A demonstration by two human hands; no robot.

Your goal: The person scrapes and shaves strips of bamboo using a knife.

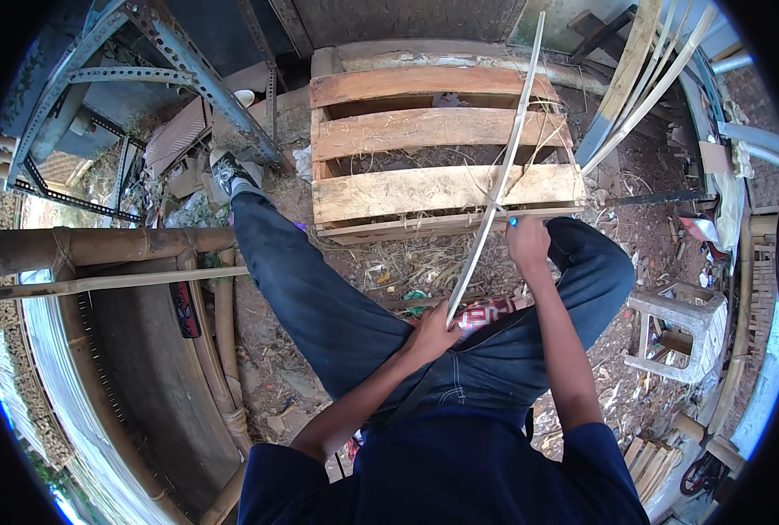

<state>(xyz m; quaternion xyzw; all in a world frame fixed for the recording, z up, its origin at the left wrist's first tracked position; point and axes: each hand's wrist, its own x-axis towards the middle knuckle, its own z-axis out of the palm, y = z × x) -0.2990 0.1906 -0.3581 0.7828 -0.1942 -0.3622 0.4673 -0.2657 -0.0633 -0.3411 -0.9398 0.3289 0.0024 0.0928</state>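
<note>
A long, pale bamboo strip [479, 241] rises from my lap and slants away to the upper right, crossing over a wooden pallet. My left hand [434, 336] is closed around its near end, between my thighs. Beside the strip, above my right knee, my right hand [529, 241] makes a fist around a small tool with a bright blue end [513, 222]. The rest of that tool is hidden by the fingers or too small to make out; it may be touching the strip. A red and white patterned cloth [487, 317] lies beneath, partly covered by my left hand.
Ahead stands the slatted wooden pallet [442, 131]. Long strips [647, 96] lean at the upper right. A pale plastic stool [682, 332] lies to the right. A bamboo frame [144, 243] and a perforated metal stand [179, 52] are on the left. Dry scraps litter the ground.
</note>
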